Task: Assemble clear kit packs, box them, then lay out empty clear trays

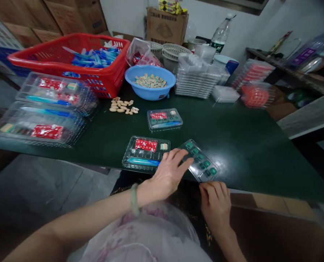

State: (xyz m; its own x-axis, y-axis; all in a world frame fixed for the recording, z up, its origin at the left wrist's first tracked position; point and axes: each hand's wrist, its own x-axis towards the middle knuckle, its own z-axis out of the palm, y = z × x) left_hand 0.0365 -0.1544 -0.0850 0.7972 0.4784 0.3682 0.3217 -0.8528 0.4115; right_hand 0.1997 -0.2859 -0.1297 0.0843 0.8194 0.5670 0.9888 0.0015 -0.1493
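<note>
- Clear plastic makes up the near tray (197, 160), set aslant at the front edge of the green table (238, 145), directly before the person; so close in, both hands reach it with the elbows bent; green shows in its pockets, probably the tabletop seen through them.
- Left hand (171, 169), loosely open with fingers spread and bent, reaches over the tray's left side; nothing shows in its grasp; the spread fingers would suit steadying or turning something so light.
- Right hand (215, 196) has its fingers curled at the tray's near corner; whether they pinch the rim or merely brace it, I cannot tell.
- Just left of it lies a filled tray (148, 154), holding a red packet (146, 145), a striped piece (164, 146) and a blue pen (142, 161); each sits in its own recess, likely to stop it sliding; a similar tray (164, 120) lies farther back.
- Behind, a blue bowl (148, 92) gathers loose striped pieces, and a red basket (91, 80) corrals pens; their walls presumably keep small goods from scattering; peanuts (122, 106) lie loose on the tabletop.
- Nested trays (191, 85) stand beside the bowl, stacking apparently saving space.
</note>
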